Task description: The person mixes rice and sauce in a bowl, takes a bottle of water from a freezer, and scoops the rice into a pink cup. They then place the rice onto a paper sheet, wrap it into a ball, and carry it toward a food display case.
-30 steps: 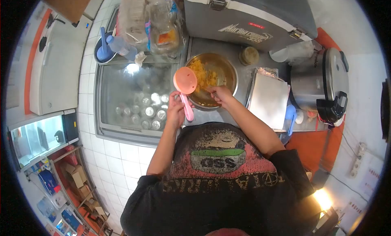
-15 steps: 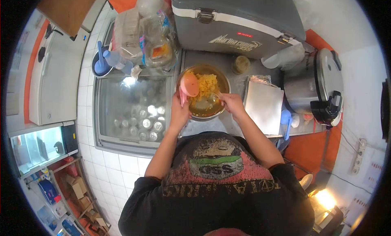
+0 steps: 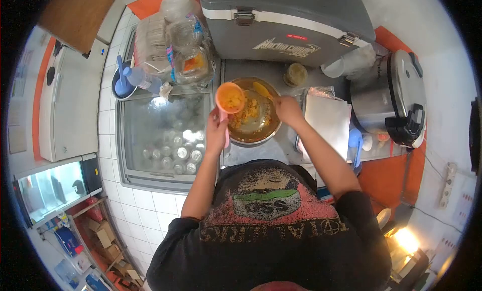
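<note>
The left hand (image 3: 217,134) grips a newly loaded scoop (image 3: 230,109), ten o'clock in the bowl (image 3: 258,140), leaving less food (image 3: 244,115) there; the right hand (image 3: 288,111) pinches a spoon (image 3: 262,89), three o'clock.

Access around the metal bowl (image 3: 253,141). Behind it, I find a strip of counter (image 3: 233,70) wide enough for a hand to pass sideways, bounded at the back by the grey cooler box (image 3: 286,34) and at the right by the jar (image 3: 295,75). On the right, the right hand (image 3: 288,111) and its forearm block the gap before the paper stack (image 3: 326,122); the steel cooker (image 3: 384,97) walls off the area beyond. On the left, the left hand (image 3: 216,131) and pink scoop (image 3: 230,97) obstruct the rim, but I have low passage over the glass lid (image 3: 155,125), up to the bagged containers (image 3: 188,55).
</note>
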{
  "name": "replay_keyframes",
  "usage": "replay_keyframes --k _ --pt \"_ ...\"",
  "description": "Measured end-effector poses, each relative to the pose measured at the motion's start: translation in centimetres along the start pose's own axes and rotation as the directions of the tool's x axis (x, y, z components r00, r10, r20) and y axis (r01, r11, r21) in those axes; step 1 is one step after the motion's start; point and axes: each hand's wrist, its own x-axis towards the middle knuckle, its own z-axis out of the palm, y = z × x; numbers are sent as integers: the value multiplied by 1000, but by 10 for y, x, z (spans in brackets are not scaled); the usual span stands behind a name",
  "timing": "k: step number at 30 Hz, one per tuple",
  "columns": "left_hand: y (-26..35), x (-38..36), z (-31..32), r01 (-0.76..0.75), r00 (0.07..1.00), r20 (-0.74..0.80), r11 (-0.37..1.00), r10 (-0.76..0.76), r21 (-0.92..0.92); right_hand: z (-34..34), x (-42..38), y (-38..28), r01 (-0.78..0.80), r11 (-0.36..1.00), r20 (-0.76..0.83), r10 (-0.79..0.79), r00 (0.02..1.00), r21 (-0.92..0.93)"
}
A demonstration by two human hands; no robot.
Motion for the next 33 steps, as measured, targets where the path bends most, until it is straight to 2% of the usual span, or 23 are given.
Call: replay_keyframes --k 1,3,5,7,8,10,12,14,16,18,19,21,23,25,26,28,29,30,31,32,33 --pt "-1 1 -4 5 1000 9 1000 -5 10 13 19 11 31 973 1 -32 999 -230" --pt "-9 5 -13 -90 994 -76 983 79 -158 26 47 14 49 978 -14 -53 998 -202" --pt "-24 15 -24 -141 988 -84 970 127 -198 36 70 4 89 981 -28 -96 995 -172" --pt "-24 19 -28 -114 990 -103 967 93 -229 38 89 -6 249 969 65 -248 967 -6" --pt "-25 21 -29 -117 988 -125 959 87 -257 37 97 -10 255 967 69 -254 965 -7" --pt "-23 21 -30 -100 989 -132 962 68 -253 34 106 -20 391 917 356 -341 870 -78" --pt "-27 23 -31 -80 989 -142 965 45 -251 32 89 -28 434 895 369 -371 852 -102" --pt "-39 25 -33 -169 983 -125 934 135 -316 43 57 -31 473 873 390 -397 831 -120" --pt "-36 20 -28 -179 979 -154 927 134 -331 63 18 -27 266 955 290 -218 932 -135" --pt "-31 16 -21 -193 972 -196 919 131 -344 56 -32 -34 383 924 101 -382 919 1" --pt "-31 15 -17 -186 973 -197 919 122 -347 57 -47 -37 380 925 108 -378 919 1" --pt "-32 14 -11 -282 948 -250 884 197 -373 63 -68 -42 210 971 140 -225 964 115" --pt "-35 13 -8 -290 947 -246 882 207 -372 73 -74 -40 192 973 130 -209 969 130" --pt "-38 13 -7 -306 944 -240 877 228 -370 88 -71 -33 245 937 99 -276 956 247" --pt "-39 13 -6 -318 937 -261 877 233 -361 94 -69 -30 245 937 94 -275 957 250" --pt "-40 14 -6 -339 927 -283 872 246 -352 99 -60 -28 81 864 144 -173 974 496" --pt "-41 14 -6 -345 924 -289 868 249 -358 100 -54 -26 86 864 140 -177 974 496" --pt "-42 15 -7 -353 921 -296 862 253 -364 95 -49 -28 -223 709 326 -10 945 670" --pt "-44 15 -9 -361 918 -300 858 258 -365 86 -46 -33 -511 457 531 94 842 728" --pt "-45 16 -11 -341 924 -293 872 244 -351 75 -45 -36 -605 333 606 114 787 723" --pt "-43 16 -13 -322 930 -286 885 230 -337 73 -41 -37 -600 340 602 111 790 724"
